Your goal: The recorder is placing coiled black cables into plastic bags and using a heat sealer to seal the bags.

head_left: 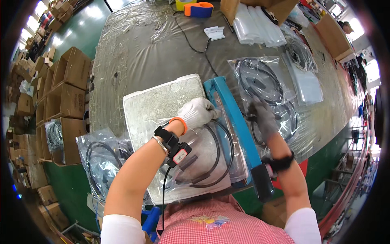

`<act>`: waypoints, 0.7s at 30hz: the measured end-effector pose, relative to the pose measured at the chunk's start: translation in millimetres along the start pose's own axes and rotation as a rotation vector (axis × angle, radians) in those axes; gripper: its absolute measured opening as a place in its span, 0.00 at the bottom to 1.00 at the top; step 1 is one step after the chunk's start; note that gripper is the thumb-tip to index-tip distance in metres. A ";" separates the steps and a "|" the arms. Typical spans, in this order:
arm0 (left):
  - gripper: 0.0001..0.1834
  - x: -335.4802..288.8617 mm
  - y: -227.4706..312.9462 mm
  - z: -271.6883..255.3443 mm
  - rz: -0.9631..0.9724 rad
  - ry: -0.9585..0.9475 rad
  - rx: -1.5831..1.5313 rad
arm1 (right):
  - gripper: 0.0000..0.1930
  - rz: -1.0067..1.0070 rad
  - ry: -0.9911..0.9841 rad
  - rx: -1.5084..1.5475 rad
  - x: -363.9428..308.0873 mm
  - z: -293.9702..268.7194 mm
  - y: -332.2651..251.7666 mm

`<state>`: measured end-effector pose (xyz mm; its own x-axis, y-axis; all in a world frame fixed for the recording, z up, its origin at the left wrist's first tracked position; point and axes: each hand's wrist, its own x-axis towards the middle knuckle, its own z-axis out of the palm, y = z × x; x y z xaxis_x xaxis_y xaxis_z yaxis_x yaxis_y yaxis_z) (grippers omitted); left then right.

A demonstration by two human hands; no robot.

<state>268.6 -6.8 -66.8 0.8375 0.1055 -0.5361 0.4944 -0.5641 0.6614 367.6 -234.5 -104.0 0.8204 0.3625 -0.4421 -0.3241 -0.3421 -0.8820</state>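
My left hand, in a white glove, is closed on the upper edge of a clear plastic bag with a looped black cable inside. The bag lies on a white foam block, its right side along a blue impulse sealer with a black handle. To the right of the sealer is my right hand, in a grey glove. It is over bagged black cables; its fingers are blurred, so whether it grips one is unclear.
More bagged cable lies left of the foam block. Flat clear bags and rolled plastic bags are at the right and back. An orange-and-blue tape dispenser stands at the far edge. Cardboard boxes are stacked left of the table.
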 end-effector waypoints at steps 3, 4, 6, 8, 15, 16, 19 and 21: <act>0.16 4.0 -16.8 -2.9 0.003 0.020 -0.069 | 0.35 -0.310 -0.363 -0.370 -88.0 -9.5 -20.2; 0.16 6.8 -22.7 -2.6 0.003 0.019 -0.072 | 0.37 -0.272 -0.380 -0.410 -113.3 2.5 -29.3; 0.17 9.4 -29.1 -2.4 -0.008 0.078 -0.064 | 0.38 -0.280 -0.252 -0.712 -150.5 14.5 -5.6; 0.18 5.8 -22.0 -0.4 -0.019 0.075 -0.047 | 0.36 -0.281 -0.041 -1.020 -161.1 23.0 38.6; 0.22 6.4 -12.4 7.7 -0.015 0.055 -0.019 | 0.35 -0.396 0.148 -1.165 -158.7 37.3 56.3; 0.22 9.2 -14.7 7.2 0.018 0.088 0.007 | 0.34 -0.368 0.125 -1.162 -158.2 39.0 47.7; 0.23 11.6 -27.4 7.3 0.194 0.178 -0.006 | 0.33 -0.405 0.183 -1.185 -157.2 41.6 47.5; 0.21 7.6 -21.1 -0.8 0.133 0.172 0.048 | 0.31 -0.448 0.175 -1.105 -149.5 41.8 45.1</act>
<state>264.6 6.6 -84.4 0.9240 0.1632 -0.3458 0.3686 -0.6204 0.6922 210.7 -267.9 -84.5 0.8372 0.5462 -0.0288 0.5144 -0.8042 -0.2977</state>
